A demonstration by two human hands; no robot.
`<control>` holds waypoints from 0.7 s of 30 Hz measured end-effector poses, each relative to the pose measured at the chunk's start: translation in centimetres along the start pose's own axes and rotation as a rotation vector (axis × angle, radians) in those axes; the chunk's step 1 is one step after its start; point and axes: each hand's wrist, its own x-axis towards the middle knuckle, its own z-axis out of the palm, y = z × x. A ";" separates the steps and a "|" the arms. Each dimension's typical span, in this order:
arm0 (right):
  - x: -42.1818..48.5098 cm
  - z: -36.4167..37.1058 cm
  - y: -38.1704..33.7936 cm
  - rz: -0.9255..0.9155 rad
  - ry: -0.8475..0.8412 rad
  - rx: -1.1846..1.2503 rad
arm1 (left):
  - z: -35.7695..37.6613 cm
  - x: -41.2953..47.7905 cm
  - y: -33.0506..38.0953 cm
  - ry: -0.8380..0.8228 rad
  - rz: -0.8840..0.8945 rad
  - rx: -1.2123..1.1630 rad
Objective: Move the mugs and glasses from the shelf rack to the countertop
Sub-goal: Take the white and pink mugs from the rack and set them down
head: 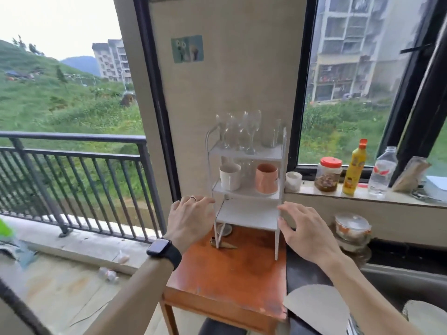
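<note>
Both my hands are empty, fingers spread & relaxed. My left hand (187, 217), w/ a ring and a black watch on the wrist, sits just beside the left post of the small white three-tier metal shelf rack (246, 189). My right hand (302, 228) is at the right post, fingertips near or touching it; can't tell which.

The rack stands on a reddish-brown wooden side table (227, 274). Top tier: a cluster of clear stemmed wine glasses (239, 131) plus a clear straight tumbler (272, 134). Middle tier: a white ceramic mug (229, 176) on the left and a pale pink faceted cup (266, 178) on the right, w/ more glassware behind, too blurred to count. Bottom tier looks bare.

My read: nothing moved yet. The stemware is thin, light, top-heavy and packed tight, so I'd pinch one stem low or cup the bowl and lift straight up, no sideways swing. Mugs are heavier, sturdier: wrap the body. The rack looks flimsy, so steady it w/ the spare hand.
</note>
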 end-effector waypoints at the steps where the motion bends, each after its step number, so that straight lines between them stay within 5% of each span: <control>1: 1.3 0.9 -0.1 0.025 0.003 -0.005 | 0.9 1.7 -0.7 -0.019 0.018 -0.005; 7: 7.6 5.4 0.1 0.256 -0.038 0.111 | 6.3 10.3 -3.5 -0.184 0.067 -0.140; 13: 12.3 9.7 1.1 0.551 -0.047 0.574 | 11.4 15.7 -3.6 -0.504 -0.165 -0.765; 21: 17.8 14.0 1.9 0.730 0.023 0.964 | 15.3 18.3 -1.0 -0.516 -0.221 -1.069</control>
